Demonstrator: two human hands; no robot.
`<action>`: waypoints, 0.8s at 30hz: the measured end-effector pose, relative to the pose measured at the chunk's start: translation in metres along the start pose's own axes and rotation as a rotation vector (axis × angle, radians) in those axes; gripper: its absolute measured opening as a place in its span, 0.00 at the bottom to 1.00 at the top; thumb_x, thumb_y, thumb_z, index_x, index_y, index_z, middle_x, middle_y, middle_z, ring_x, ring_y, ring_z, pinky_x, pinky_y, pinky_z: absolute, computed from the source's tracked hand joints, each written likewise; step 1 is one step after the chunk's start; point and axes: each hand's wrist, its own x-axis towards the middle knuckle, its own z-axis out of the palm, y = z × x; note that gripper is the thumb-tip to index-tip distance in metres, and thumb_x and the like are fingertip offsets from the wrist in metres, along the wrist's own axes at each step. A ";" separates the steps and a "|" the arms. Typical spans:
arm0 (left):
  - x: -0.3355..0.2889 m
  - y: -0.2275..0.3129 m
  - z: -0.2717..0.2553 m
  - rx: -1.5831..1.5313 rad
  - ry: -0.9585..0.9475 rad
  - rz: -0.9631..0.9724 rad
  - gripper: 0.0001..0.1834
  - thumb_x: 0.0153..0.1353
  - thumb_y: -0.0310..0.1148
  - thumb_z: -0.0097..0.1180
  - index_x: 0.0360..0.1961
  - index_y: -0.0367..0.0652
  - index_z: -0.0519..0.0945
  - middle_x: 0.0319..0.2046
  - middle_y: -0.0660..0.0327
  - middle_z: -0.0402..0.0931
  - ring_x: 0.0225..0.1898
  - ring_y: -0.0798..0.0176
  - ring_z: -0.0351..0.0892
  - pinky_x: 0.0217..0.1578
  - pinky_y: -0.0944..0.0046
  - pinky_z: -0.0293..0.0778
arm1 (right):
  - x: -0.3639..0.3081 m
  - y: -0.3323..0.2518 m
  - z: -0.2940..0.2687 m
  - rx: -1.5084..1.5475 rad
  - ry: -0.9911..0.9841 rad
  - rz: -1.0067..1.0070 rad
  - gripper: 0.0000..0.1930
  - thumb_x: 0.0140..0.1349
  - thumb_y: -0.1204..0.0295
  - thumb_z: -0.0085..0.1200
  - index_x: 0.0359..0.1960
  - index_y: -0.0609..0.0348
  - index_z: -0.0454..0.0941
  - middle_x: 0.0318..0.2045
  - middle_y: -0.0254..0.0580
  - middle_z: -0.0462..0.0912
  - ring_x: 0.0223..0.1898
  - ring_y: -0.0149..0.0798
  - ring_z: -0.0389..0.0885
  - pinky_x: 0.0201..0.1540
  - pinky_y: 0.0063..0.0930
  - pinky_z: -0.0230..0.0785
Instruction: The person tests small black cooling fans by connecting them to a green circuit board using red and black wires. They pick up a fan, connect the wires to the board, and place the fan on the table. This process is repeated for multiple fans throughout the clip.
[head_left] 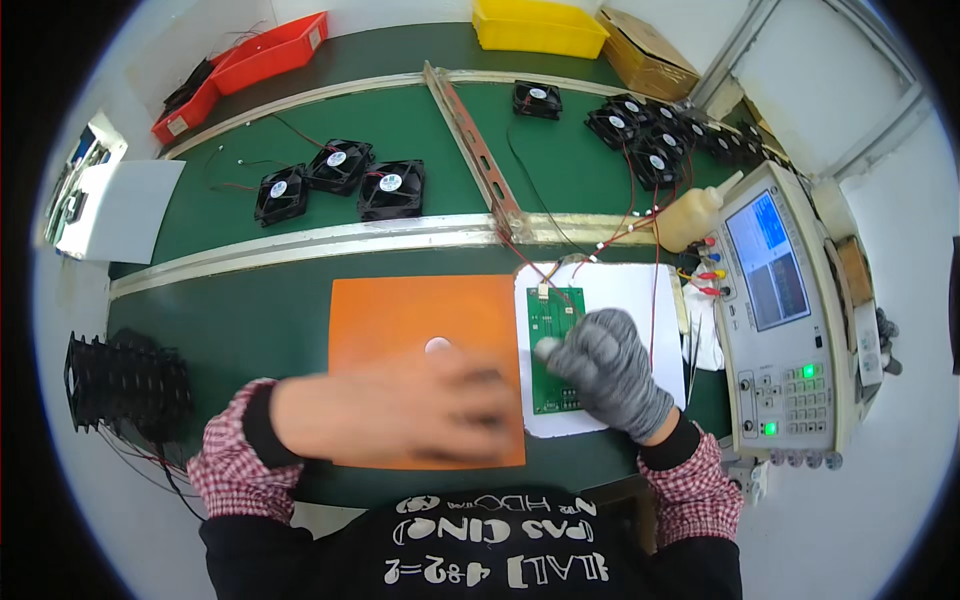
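Observation:
My left hand (420,405), bare, is smeared by motion over an orange mat (370,310). Just above its fingers shows a small white round spot (438,345); what it belongs to is unclear. Something dark shows between the blurred fingers, too smeared to name. My right hand (605,365), in a grey knitted glove, is closed above the right side of a green circuit board (542,330), its thumb pointing left across the board. Whatever it may hold is hidden. The board lies on a white pad (625,285), with thin wires plugged in at its far end.
At the right stands a test instrument (785,300) with a lit screen, a squeeze bottle (690,218) beside it. Black fans stand behind a white rail (330,245), on both sides of a metal strip (475,150). More stacked fans (120,385) are at the left.

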 end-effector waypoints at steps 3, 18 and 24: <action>-0.022 -0.014 -0.017 0.306 0.192 -0.406 0.25 0.44 0.20 0.56 0.47 0.50 0.76 0.54 0.56 0.70 0.60 0.47 0.66 0.57 0.50 0.65 | 0.005 0.003 0.002 -0.297 0.040 0.158 0.08 0.49 0.72 0.60 0.34 0.54 0.82 0.34 0.40 0.74 0.40 0.46 0.75 0.46 0.41 0.67; -0.028 -0.007 0.035 0.007 0.428 -0.478 0.29 0.52 0.27 0.59 0.59 0.46 0.70 0.63 0.49 0.65 0.60 0.47 0.69 0.61 0.50 0.65 | -0.004 0.012 0.020 0.571 0.078 0.592 0.07 0.49 0.81 0.65 0.31 0.62 0.82 0.32 0.40 0.77 0.37 0.38 0.79 0.43 0.30 0.74; -0.010 0.008 0.057 -0.044 0.376 -0.520 0.51 0.39 0.42 0.75 0.62 0.32 0.64 0.55 0.47 0.65 0.57 0.43 0.63 0.57 0.48 0.60 | -0.004 0.013 0.024 0.437 0.106 0.529 0.09 0.44 0.79 0.67 0.28 0.60 0.81 0.30 0.40 0.78 0.38 0.42 0.78 0.44 0.35 0.73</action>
